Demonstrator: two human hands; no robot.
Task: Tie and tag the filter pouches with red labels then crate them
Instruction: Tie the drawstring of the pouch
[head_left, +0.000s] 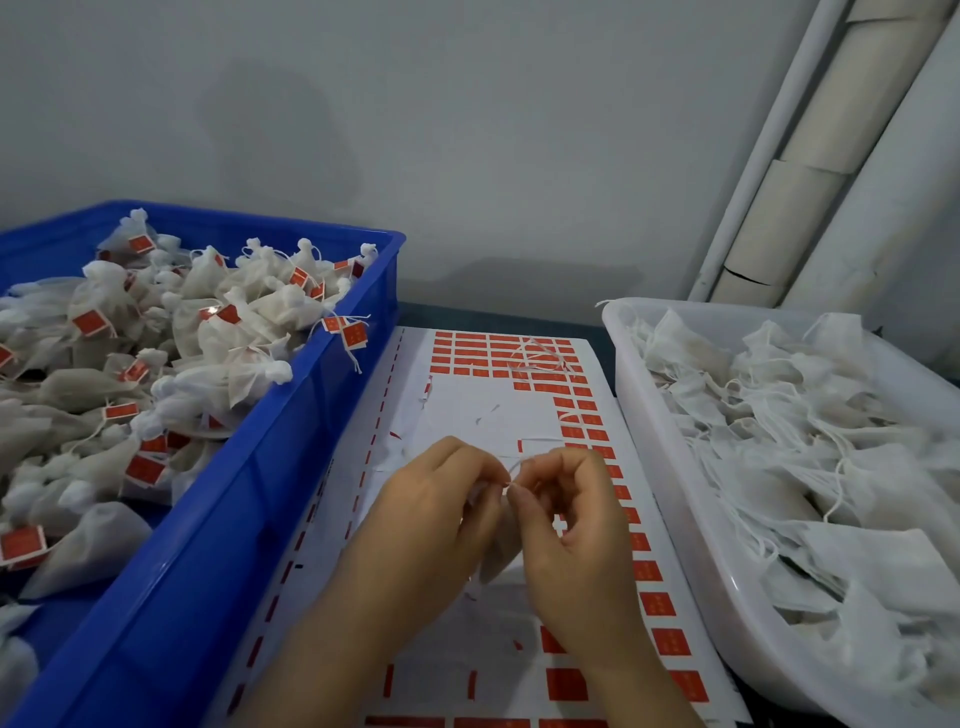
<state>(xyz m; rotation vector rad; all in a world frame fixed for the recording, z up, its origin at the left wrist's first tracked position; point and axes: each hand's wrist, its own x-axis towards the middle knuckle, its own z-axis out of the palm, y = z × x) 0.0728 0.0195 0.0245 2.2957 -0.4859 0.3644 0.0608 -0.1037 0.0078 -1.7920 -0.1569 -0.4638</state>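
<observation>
Left hand (431, 514), right hand (571, 525), close together, fingers (470, 465) curled, pinching string (513, 472)

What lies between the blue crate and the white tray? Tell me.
Head view: the label sheet lies flat between blue crate and white tray; left hand and right hand pinch a white string above it.

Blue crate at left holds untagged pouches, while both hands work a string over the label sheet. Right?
No: head view shows the crate holds red-tagged pouches. The left hand and right hand do work a string over the label sheet.
</observation>
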